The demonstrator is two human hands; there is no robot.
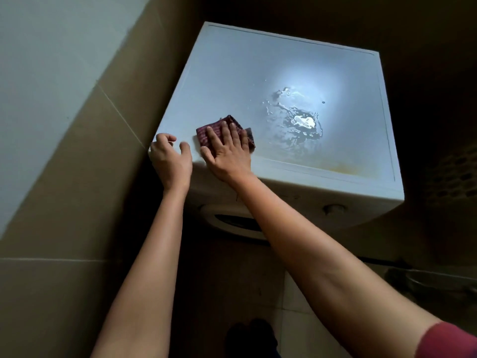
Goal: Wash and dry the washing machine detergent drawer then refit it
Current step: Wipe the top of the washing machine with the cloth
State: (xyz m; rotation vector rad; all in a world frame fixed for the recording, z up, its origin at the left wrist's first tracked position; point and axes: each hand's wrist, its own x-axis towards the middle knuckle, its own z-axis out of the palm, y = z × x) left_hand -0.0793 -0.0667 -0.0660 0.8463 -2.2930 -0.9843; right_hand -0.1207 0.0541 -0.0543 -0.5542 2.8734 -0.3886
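Drawer isn't in view. I'm pressing my right grip (227, 146), fingers flat and open, on the cloth (201, 135), probably wiping the washing machine (232, 73) top toward the puddle (296, 120). My left grip (170, 156) is curling over the corner, likely bracing.

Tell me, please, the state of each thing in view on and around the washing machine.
White washing machine top: wet, puddle of water right of centre, yellowish stain near front edge.
Dark red checked cloth: folded, flat on the top, clear of the puddle.
Right hand: flat, pressing the cloth.
Left hand: fingers curled over the top's front left corner.
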